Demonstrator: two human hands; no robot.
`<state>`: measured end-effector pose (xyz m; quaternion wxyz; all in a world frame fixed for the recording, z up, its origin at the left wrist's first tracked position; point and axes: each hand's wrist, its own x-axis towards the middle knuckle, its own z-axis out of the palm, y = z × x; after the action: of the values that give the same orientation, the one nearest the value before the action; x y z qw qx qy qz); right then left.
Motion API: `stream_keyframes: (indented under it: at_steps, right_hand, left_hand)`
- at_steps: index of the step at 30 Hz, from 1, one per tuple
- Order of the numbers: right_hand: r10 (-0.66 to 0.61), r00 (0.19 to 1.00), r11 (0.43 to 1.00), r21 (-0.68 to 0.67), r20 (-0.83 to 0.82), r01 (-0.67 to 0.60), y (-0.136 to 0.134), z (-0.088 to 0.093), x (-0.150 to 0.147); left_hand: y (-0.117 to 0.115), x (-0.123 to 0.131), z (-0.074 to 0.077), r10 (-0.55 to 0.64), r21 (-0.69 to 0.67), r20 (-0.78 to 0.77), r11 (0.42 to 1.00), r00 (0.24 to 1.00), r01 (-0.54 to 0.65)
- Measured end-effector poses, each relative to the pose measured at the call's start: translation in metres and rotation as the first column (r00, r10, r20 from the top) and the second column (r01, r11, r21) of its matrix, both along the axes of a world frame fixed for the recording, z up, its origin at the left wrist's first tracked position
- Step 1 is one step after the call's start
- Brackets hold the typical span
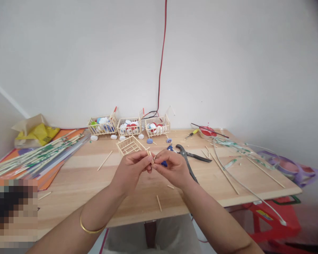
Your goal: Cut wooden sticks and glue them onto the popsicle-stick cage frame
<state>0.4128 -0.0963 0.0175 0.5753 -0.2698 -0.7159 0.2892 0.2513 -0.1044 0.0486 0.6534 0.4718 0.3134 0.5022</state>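
Note:
Over the middle of the table, my left hand (132,167) pinches short wooden sticks (149,153) between thumb and fingers. My right hand (173,167) meets it from the other side, its fingertips closed at the same sticks; any small part between them is hidden. Just behind my left hand sits a small stick-built basket frame (129,144) with nothing inside. A dark blue object (164,163) shows partly past my right fingers. Black-handled pliers (187,155) lie behind and right of my right hand.
Along the wall stand three little stick carts (103,125) filled with bottle caps. Bundled sticks (53,151) and a yellow bag (38,134) lie left. On the right are a red bowl (208,132), a yellow-handled tool (193,133), a white cable (235,180) and loose sticks (224,171).

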Motion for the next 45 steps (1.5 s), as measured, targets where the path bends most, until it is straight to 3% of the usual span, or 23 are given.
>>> stream_keyframes:
  at_steps: [10,17,23,27,30,32,34,38,41,45]
  right_hand:
    - [-0.069,0.995,0.994,0.089,0.077,0.062,-0.003,0.004,0.0]
    - [-0.119,0.987,0.982,0.162,0.108,0.1,0.0,0.006,-0.002]
    - [-0.19,0.929,0.98,0.113,0.317,0.162,-0.02,0.02,0.002]
    - [-0.34,0.783,0.923,0.028,0.521,0.383,-0.03,0.022,0.034]
    - [-0.431,0.546,0.796,0.017,0.718,0.605,-0.02,0.013,0.072]
    - [-0.358,0.352,0.659,-0.034,0.865,0.752,-0.01,0.007,0.093]
    - [-0.223,0.238,0.575,-0.069,0.945,0.815,-0.001,0.002,0.108]
    - [-0.06,0.136,0.575,-0.077,0.989,0.815,0.013,0.004,0.119]
    - [-0.08,0.105,0.565,-0.042,0.991,0.824,0.021,0.01,0.124]
    - [-0.175,0.062,0.508,0.036,0.983,0.861,0.019,0.013,0.133]
  left_hand:
    - [0.0,-0.002,-0.002,-0.018,-0.049,-0.001,0.999,1.0,0.017]
    - [0.0,-0.003,-0.004,0.057,0.073,-0.083,0.996,0.995,-0.051]
    - [0.003,-0.007,-0.006,0.136,0.217,-0.151,0.971,0.979,-0.102]
    - [0.001,-0.007,-0.007,0.134,0.26,-0.196,0.962,0.971,-0.08]
    - [-0.002,-0.002,-0.007,0.066,0.215,-0.191,0.976,0.979,-0.024]
    - [-0.004,0.002,-0.007,0.018,0.168,-0.16,0.986,0.987,0.009]
    - [-0.006,0.005,-0.007,-0.005,0.139,-0.157,0.99,0.988,0.027]
    - [-0.005,0.007,-0.008,-0.011,0.133,-0.206,0.99,0.978,0.039]
    - [-0.003,0.007,-0.009,-0.01,0.155,-0.244,0.987,0.97,0.05]
    - [-0.002,0.006,-0.011,-0.016,0.162,-0.27,0.985,0.963,0.062]
